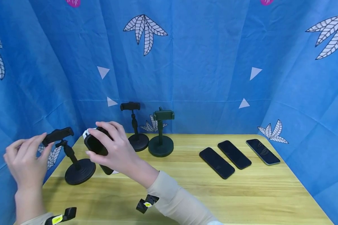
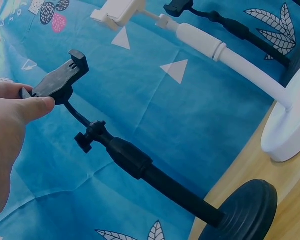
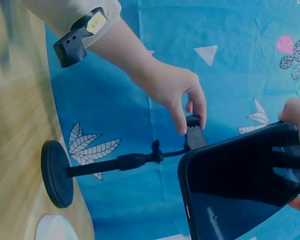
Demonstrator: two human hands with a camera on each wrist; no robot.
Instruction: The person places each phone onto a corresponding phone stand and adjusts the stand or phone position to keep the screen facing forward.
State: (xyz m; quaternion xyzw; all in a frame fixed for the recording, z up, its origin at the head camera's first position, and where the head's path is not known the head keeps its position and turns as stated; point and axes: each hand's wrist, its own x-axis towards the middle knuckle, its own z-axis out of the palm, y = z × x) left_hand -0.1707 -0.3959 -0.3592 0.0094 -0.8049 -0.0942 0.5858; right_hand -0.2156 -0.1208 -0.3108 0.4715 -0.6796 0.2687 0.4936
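Head view: black phone [image 1: 95, 147] and stand [image 1: 79, 172], both held

Right hand [image 1: 117, 150] grips the phone left of centre; left hand [image 1: 25, 160] pinches the stand's clamp [image 1: 57, 135] at far left. Outward — two stands [image 1: 161, 146] mid-frame, three phones [image 1: 217, 163] at right.

Glossy phone [image 3: 235, 177], matt stand [image 2: 130, 157], wooden table [image 1: 248, 200]

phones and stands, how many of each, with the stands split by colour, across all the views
black stands: 2
white stand: 1
green stand: 1
phones: 4
total: 8
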